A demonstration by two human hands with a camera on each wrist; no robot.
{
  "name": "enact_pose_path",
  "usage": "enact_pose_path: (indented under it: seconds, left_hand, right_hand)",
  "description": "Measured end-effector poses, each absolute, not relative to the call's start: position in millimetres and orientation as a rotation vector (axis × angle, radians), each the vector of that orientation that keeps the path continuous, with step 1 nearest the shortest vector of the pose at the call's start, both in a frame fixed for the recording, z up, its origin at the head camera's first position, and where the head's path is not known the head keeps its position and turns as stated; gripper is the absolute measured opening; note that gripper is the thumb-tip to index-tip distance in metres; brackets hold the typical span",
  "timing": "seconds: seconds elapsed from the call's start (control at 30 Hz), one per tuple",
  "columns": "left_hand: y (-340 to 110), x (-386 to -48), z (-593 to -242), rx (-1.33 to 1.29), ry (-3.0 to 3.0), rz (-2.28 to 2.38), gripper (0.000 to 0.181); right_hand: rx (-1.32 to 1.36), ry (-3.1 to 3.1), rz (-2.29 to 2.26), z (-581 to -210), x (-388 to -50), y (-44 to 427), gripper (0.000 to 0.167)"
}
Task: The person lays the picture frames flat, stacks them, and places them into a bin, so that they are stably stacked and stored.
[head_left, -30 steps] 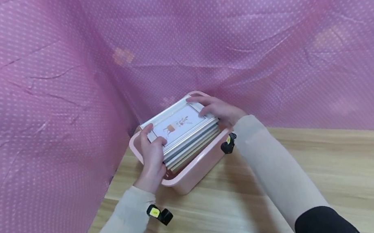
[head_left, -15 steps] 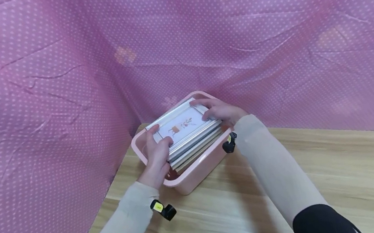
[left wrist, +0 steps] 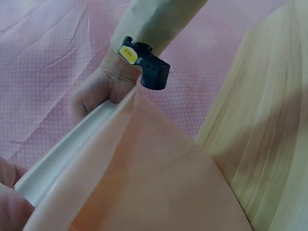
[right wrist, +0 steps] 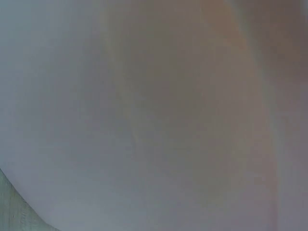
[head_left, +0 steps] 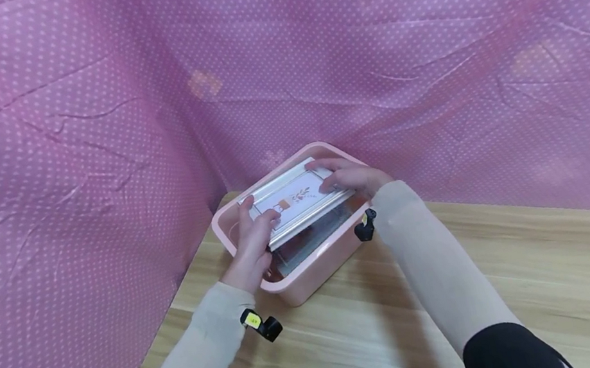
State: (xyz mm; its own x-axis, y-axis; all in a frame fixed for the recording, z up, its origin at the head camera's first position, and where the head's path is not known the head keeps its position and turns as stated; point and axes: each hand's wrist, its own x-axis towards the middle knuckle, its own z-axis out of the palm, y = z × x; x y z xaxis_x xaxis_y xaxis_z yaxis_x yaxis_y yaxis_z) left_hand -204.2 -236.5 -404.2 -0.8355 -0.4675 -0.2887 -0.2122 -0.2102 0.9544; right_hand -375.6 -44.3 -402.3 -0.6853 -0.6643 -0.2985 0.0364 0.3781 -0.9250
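A white-silver picture frame (head_left: 292,231), with a small printed animal and sprig in it, is tilted at the mouth of a pink plastic bin (head_left: 317,281). My left hand (head_left: 252,243) grips its left end, thumb on the front. At the opposite end my right hand (head_left: 354,178) grips the frame, some fingers out of sight. Below it in the bin, a grey glassy panel (head_left: 313,241) shows, apart from the held frame along the near side. The left wrist view shows the frame's edge (left wrist: 67,151) behind the bin's wall (left wrist: 163,178). The right wrist view is blurred.
The bin stands on a wood-grain table (head_left: 493,281), near its far left corner. A pink dotted cloth (head_left: 321,62) hangs behind and to the left. Each wrist carries a small black camera, such as the left camera (head_left: 262,325).
Several frames were stacked closely under the top one; now a gap shows beneath it and a grey panel lies lower in the bin. Both hands keep their grip, shifting slightly right in view.
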Motion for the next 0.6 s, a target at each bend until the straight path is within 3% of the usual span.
enact_pose_path:
  seconds: [0.6]
  left_hand:
    - [-231.0,-209.5,-405.2,0.781,-1.861,-2.142,0.091]
  right_hand:
    - [-0.604,1.946,-1.287,-410.7,-369.5,-47.4,0.066]
